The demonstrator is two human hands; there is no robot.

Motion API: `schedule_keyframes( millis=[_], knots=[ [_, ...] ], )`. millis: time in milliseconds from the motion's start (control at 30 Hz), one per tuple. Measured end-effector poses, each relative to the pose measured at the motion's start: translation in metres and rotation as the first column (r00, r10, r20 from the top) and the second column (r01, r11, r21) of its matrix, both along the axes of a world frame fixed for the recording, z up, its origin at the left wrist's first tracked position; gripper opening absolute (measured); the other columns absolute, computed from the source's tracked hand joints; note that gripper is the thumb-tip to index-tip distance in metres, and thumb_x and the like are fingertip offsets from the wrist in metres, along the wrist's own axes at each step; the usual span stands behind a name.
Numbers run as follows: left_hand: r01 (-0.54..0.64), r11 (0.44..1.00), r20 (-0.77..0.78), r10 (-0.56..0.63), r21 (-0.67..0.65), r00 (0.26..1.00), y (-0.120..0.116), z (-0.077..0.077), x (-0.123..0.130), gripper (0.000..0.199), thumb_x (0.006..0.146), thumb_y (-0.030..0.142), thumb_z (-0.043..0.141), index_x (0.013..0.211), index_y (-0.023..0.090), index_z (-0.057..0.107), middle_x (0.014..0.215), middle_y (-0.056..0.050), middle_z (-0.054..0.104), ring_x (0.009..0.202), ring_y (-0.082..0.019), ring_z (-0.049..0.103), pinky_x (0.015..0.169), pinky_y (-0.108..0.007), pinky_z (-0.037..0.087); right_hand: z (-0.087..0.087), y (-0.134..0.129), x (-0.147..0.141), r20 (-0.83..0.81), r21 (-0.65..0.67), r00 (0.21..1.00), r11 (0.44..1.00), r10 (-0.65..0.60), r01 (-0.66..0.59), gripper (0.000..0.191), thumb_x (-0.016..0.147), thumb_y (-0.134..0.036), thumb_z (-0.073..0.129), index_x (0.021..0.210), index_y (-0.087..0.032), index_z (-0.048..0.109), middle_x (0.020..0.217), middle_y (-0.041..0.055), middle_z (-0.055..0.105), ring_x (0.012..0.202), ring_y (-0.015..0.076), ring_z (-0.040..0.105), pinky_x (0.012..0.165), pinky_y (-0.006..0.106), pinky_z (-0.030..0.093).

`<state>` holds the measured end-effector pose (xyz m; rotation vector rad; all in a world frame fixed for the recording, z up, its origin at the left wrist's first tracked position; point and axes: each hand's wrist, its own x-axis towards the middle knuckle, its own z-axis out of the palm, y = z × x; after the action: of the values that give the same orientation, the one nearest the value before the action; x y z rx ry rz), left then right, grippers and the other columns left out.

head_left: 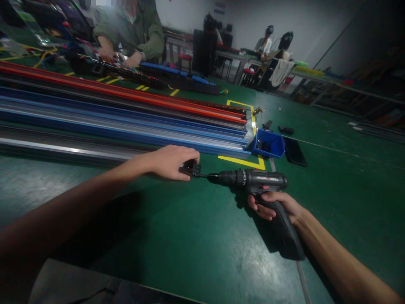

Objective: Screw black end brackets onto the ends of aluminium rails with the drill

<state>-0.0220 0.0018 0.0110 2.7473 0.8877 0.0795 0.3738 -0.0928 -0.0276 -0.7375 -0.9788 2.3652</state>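
Because the bit (204, 175) runs straight from the cordless drill (267, 179) to the small black piece (195, 169), I judge that good work here hangs on alignment. My left fingers (189, 152) pinch that piece between thumb and fingertips, out to the left of the chuck (230, 177), above the green surface (190, 236) and on my side of the long blue rails (133, 122). My right fingers (267, 212) wrap the drill's handle; I cannot tell whether one presses the trigger. The tool lies nearly level, so the axis looks fair, but the very tip is too small for me to say how well it sits. I would do best to brace the piece against twist, hold my left thumb clear of the bit's line, push evenly along the axis, and squeeze the trigger gently. Too much speed could make the bit slip or wrench the piece round. The blue bin (277, 144) stands just beyond the drill, near the rail ends, and my right forearm should stay low and in line behind the tool.
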Motion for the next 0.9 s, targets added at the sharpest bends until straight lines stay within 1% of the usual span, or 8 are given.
schedule_keyframes(
  millis=[300,500,733,900],
  knots=[
    [0.000,1.000,0.008,0.000,-0.009,1.000,-0.0006,-0.0004,0.0001,0.037,0.085,0.048,0.069,0.114,0.027,0.060,0.113,-0.003,0.069,0.098,-0.023,0.065,0.080,-0.032,0.044,-0.0002,-0.0010,0.0008,0.023,-0.020,1.000,1.000,-0.014,0.014,0.027,0.092,-0.027,0.070,0.102,-0.003,0.078,0.089,0.0114,0.072,0.049,0.0035,0.045,0.052,0.018,0.051],
    [0.000,1.000,0.004,0.000,-0.008,1.000,-0.0004,0.0003,0.0001,0.038,0.085,0.047,0.070,0.115,0.027,0.060,0.113,-0.003,0.070,0.099,-0.023,0.065,0.080,-0.031,0.044,0.0006,-0.0008,-0.0004,-0.002,0.003,1.000,1.000,-0.013,0.013,0.027,0.093,-0.027,0.069,0.099,-0.002,0.078,0.078,0.0079,0.068,0.048,0.0034,0.044,0.052,0.017,0.051],
    [-0.003,1.000,-0.003,0.003,-0.004,1.000,0.0006,-0.0015,-0.0007,0.038,0.085,0.048,0.070,0.115,0.027,0.059,0.114,-0.003,0.069,0.100,-0.023,0.065,0.080,-0.031,0.044,-0.0021,-0.0002,0.0031,0.031,-0.014,0.999,1.000,-0.013,0.013,0.026,0.092,-0.027,0.071,0.098,-0.002,0.077,0.080,0.0077,0.067,0.047,0.0028,0.044,0.052,0.017,0.051],
    [0.001,1.000,-0.005,-0.001,-0.007,1.000,0.0010,-0.0014,-0.0005,0.038,0.085,0.048,0.070,0.115,0.027,0.059,0.115,-0.003,0.069,0.101,-0.023,0.065,0.081,-0.031,0.043,-0.0010,-0.0006,0.0020,0.037,-0.021,0.999,1.000,-0.015,0.016,0.026,0.092,-0.028,0.072,0.095,-0.003,0.077,0.076,0.0061,0.065,0.046,0.0027,0.043,0.051,0.017,0.051]
  ],
)
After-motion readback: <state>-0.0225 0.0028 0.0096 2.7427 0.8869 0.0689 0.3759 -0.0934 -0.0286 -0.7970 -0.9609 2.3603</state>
